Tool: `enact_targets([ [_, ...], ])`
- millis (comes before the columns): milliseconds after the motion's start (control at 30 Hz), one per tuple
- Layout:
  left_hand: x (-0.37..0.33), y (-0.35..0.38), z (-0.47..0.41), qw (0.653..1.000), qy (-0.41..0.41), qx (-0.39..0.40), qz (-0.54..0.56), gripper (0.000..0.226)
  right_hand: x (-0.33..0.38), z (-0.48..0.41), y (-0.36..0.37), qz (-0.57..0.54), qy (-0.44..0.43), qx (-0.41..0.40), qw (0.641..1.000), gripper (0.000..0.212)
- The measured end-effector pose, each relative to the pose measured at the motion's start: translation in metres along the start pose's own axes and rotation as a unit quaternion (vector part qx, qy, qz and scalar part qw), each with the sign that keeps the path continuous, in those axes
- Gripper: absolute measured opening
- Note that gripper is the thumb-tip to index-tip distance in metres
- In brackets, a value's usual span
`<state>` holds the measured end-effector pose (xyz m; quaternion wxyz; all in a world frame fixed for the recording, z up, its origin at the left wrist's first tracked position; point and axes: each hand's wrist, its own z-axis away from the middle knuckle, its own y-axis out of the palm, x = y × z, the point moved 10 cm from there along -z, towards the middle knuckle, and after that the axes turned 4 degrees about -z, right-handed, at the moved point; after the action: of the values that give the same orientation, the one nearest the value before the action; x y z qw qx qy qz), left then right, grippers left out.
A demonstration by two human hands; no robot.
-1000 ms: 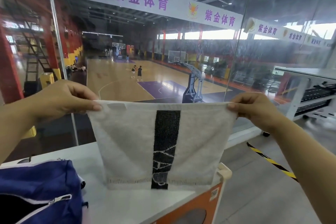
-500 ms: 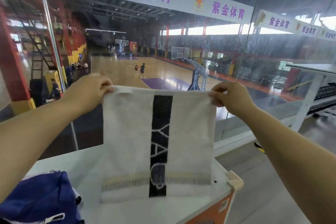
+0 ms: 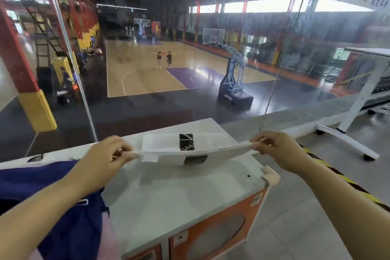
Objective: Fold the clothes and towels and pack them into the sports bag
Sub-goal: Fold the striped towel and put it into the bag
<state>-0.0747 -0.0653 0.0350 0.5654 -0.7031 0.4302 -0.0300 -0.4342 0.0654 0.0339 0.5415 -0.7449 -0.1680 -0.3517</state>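
Note:
A white towel (image 3: 213, 145) with a black stripe down its middle is stretched between my hands, almost level, just above the white table top (image 3: 179, 194). My left hand (image 3: 105, 154) pinches its near left corner. At the near right corner my right hand (image 3: 276, 148) pinches the edge the same way. The towel's far part lies on the table near the glass. A blue sports bag (image 3: 69, 213) sits at the table's left end, under my left forearm, with its opening partly hidden.
A glass wall (image 3: 190, 48) stands right behind the table, with a basketball court below it. The table ends at a padded right corner (image 3: 272, 177) above an orange cabinet front. A white wheeled frame (image 3: 346, 137) and black-yellow floor tape (image 3: 346, 177) lie to the right.
The towel hung upright from my raised hands before. Both hands have come down and forward, and the towel now lies nearly flat over the table, its far part on the top.

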Motion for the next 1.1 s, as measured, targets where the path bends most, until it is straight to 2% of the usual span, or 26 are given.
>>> enact_targets([
  [100,0.016,0.039,0.035,0.996,-0.008,0.088,0.012,0.017,-0.027,0.031,0.032,0.003,0.030,0.069,0.997,0.003],
  [267,0.020,0.056,0.058,0.982,-0.047,0.151,0.102,0.009,-0.037,0.057,0.042,-0.052,0.030,0.074,0.995,0.016],
  [467,0.039,0.059,0.024,0.982,-0.105,0.082,0.130,0.012,-0.039,0.027,0.039,-0.061,0.030,-0.013,0.998,0.012],
  [600,0.053,0.067,-0.021,0.988,-0.107,0.053,0.095,0.012,-0.049,-0.019,0.040,-0.063,0.051,-0.056,0.995,0.011],
  [767,0.085,0.095,-0.072,0.986,-0.136,0.062,0.072,0.015,-0.074,-0.077,0.057,-0.026,0.075,-0.060,0.995,0.017],
  [1100,0.133,0.154,-0.121,0.983,-0.155,0.090,0.028,0.013,-0.125,-0.148,0.107,0.053,0.101,0.000,0.993,0.018],
])
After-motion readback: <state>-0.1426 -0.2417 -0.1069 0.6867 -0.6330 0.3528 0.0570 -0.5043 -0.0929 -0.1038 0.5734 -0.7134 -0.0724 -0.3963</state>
